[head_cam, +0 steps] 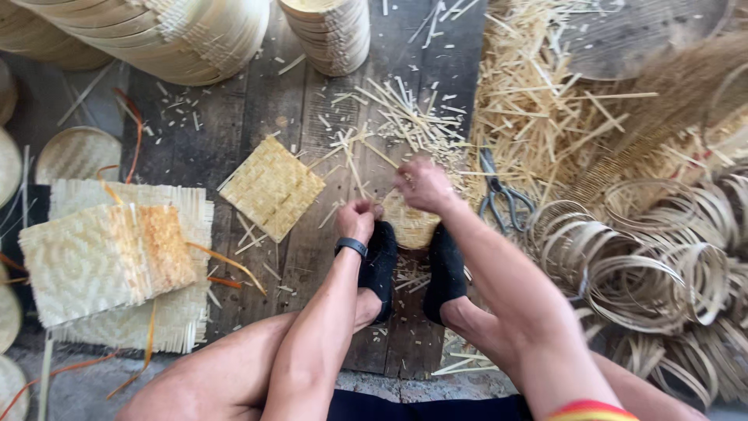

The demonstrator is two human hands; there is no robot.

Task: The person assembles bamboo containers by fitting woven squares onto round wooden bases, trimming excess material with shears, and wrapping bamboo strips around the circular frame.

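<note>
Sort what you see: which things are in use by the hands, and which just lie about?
In use: left hand and right hand gripping the round woven piece held between the feet.

Lying about: scissors, square woven mat, bamboo hoops, stacked mats.

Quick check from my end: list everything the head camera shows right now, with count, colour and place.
Round woven bamboo piece: one, pale yellow, held between both hands above the feet.
Square woven bamboo mat: one, yellow, on the dark wooden floor, left of the hands.
Stacked woven mats: several, cream, far left.
Metal scissors: one pair, grey, right of the hands.
Bamboo strip hoops: many, tan, heaped right.
Loose bamboo offcuts: many, straw-coloured, upper right.
Stacked round baskets: two stacks, pale, top.
Black socks: two, on the feet.
Left hand: fist-like grip on the piece, black wristband.
Right hand: on the piece's top.
</note>
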